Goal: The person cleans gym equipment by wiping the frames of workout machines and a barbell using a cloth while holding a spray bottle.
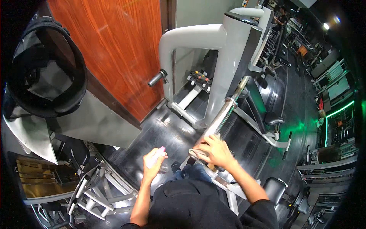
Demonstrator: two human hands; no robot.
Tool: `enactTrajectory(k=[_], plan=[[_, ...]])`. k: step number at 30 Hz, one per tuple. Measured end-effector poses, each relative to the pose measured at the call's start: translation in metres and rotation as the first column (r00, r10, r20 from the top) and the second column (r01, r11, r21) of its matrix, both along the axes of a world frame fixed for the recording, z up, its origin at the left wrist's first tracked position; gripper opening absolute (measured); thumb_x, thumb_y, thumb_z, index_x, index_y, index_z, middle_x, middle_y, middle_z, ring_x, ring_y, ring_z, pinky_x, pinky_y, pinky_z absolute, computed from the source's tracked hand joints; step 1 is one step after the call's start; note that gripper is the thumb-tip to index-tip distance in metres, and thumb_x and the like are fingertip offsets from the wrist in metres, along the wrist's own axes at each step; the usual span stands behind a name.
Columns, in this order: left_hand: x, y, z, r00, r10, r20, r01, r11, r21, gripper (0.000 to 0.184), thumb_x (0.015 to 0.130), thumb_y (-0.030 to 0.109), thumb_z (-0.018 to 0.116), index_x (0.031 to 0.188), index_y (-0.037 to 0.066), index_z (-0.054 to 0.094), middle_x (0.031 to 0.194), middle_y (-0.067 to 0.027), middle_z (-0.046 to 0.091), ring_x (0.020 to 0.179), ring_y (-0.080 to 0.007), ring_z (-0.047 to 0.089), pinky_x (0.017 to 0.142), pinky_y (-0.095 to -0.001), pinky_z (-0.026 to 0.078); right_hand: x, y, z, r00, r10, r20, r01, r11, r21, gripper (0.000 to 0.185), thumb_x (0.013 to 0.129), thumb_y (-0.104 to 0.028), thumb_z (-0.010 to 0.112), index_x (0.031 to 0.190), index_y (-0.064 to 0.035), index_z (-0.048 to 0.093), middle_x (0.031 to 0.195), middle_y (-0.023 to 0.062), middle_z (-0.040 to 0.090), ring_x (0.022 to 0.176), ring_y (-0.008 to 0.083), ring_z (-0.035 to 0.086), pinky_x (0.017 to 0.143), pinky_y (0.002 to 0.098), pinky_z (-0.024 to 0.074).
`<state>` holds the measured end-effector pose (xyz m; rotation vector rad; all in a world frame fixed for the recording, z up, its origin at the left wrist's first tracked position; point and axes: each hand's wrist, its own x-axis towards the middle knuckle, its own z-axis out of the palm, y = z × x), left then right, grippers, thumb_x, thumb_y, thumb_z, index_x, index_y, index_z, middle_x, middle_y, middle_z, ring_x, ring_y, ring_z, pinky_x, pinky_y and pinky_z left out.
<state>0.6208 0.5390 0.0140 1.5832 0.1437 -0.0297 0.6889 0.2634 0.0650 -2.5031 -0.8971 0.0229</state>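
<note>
In the head view, the thing under the hand is a shiny metal bar (219, 123), sloping from beside the grey machine post (217, 80) down toward the wearer. The right hand (216, 151) lies over the bar's near end, fingers spread across its top; whether they wrap underneath, or press something against the metal, cannot be told. The left hand (150, 165), left of the bar and well apart from it, is closed around a small pink-topped bottle (162, 148).

The bar looks rigid and probably heavy, its polished surface likely slick, more so if wet; a full palm grip on the smooth stretch below the collar (230, 102) should suit it. The bottle seems light and somewhat squeezable, best held round its body with the top left free.

Beyond the bar's far end, the post stands close enough to limit reach on that side. A short peg (156, 79) juts out left of the bar, before a wooden panel (118, 57). Right of the bar is a black-padded seat (273, 118); at its near end, the wearer's legs (194, 172) leave little room below.
</note>
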Motion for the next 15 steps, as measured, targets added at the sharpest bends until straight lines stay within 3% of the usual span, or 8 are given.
enactTrajectory(k=[2,4,7,8,11,13,15], plan=[[-0.003,0.0,-0.009,1.0,-0.01,-0.003,0.01,1.0,-0.024,0.007,0.093,0.006,0.065,0.094,0.0,0.068,0.089,-0.0055,0.071,0.084,-0.0108,0.066,0.078,-0.0252,0.051,-0.027,0.004,-0.019,0.977,-0.213,0.024,0.21,0.973,0.096,0.026,0.081,-0.03,0.076,0.106,-0.0231,0.075,0.099,0.0032,0.06,0.093,0.0241,0.059,0.073,0.0377,0.0546],[-0.003,-0.001,-0.013,1.0,-0.022,-0.012,0.022,0.999,-0.041,0.007,0.093,0.007,0.065,0.094,0.0,0.068,0.089,-0.0052,0.071,0.085,-0.0105,0.066,0.078,-0.025,0.051,-0.049,0.013,-0.053,0.937,-0.339,0.087,0.29,0.89,0.352,0.03,0.075,-0.017,0.078,0.104,-0.0187,0.075,0.098,0.0096,0.058,0.094,0.0275,0.059,0.074,0.0381,0.0526],[-0.004,-0.007,-0.013,0.998,-0.059,-0.034,0.058,0.997,-0.044,0.007,0.094,0.007,0.064,0.094,0.001,0.068,0.09,-0.0048,0.071,0.085,-0.0102,0.066,0.078,-0.0248,0.051,-0.081,0.023,-0.106,0.871,-0.487,0.063,0.395,0.771,0.5,0.04,0.072,-0.01,0.082,0.11,-0.0174,0.072,0.103,0.0121,0.055,0.098,0.0301,0.057,0.081,0.0409,0.0518],[-0.003,-0.009,-0.014,0.995,-0.086,-0.047,0.084,0.995,-0.049,0.007,0.094,0.007,0.064,0.095,0.001,0.068,0.091,-0.0049,0.071,0.086,-0.0104,0.066,0.078,-0.0249,0.052,-0.084,0.026,-0.114,0.856,-0.492,0.157,0.36,0.787,0.5,0.039,0.072,-0.007,0.083,0.108,-0.015,0.069,0.105,0.0128,0.054,0.098,0.0309,0.059,0.081,0.0421,0.0521],[-0.001,-0.015,-0.012,0.988,-0.133,-0.074,0.131,0.991,-0.036,0.008,0.094,0.007,0.063,0.095,0.0,0.067,0.091,-0.0052,0.071,0.086,-0.0108,0.067,0.078,-0.0252,0.052,-0.095,0.029,-0.149,0.843,-0.531,0.08,0.388,0.705,0.594,0.034,0.075,-0.005,0.081,0.105,-0.0129,0.066,0.106,0.0146,0.055,0.097,0.0325,0.06,0.082,0.0428,0.052],[0.002,-0.017,-0.009,0.984,-0.154,-0.084,0.153,0.988,-0.019,0.008,0.094,0.007,0.063,0.095,0.0,0.067,0.091,-0.0054,0.071,0.086,-0.0111,0.067,0.078,-0.0254,0.052,-0.095,0.028,-0.156,0.884,-0.454,-0.11,0.395,0.601,0.694,0.026,0.08,-0.003,0.077,0.102,-0.0083,0.065,0.107,0.0168,0.057,0.096,0.0339,0.061,0.084,0.0415,0.0512],[0.004,-0.018,-0.007,0.984,-0.165,-0.063,0.165,0.986,-0.003,0.008,0.094,0.007,0.063,0.095,0.0,0.067,0.091,-0.0055,0.071,0.086,-0.011,0.067,0.079,-0.0256,0.052,-0.092,0.025,-0.15,0.859,-0.479,-0.182,0.469,0.591,0.657,0.022,0.083,-0.002,0.074,0.102,-0.006,0.064,0.107,0.0173,0.058,0.097,0.0332,0.061,0.085,0.0401,0.0507]])
